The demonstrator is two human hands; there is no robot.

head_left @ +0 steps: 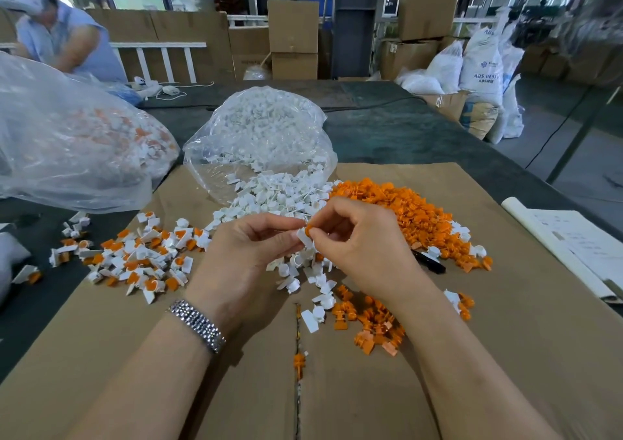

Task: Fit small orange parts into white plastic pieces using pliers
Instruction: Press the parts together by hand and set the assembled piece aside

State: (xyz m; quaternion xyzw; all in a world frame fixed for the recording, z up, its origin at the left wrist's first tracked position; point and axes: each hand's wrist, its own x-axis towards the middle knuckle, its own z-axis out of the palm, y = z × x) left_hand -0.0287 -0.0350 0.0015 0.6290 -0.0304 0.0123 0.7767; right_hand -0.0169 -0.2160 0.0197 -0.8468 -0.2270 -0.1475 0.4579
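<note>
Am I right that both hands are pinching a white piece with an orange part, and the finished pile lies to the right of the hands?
Not quite. The head view shows the left hand and right hand pinching the white piece with its orange part, but the finished pile lies to the left of the hands, not the right.

Mostly hidden under orange parts [418, 224]: black tool [429, 263]. Cut off at left edge: plastic bag [67, 149]. Unreadable: paper sheet [580, 247].
</note>
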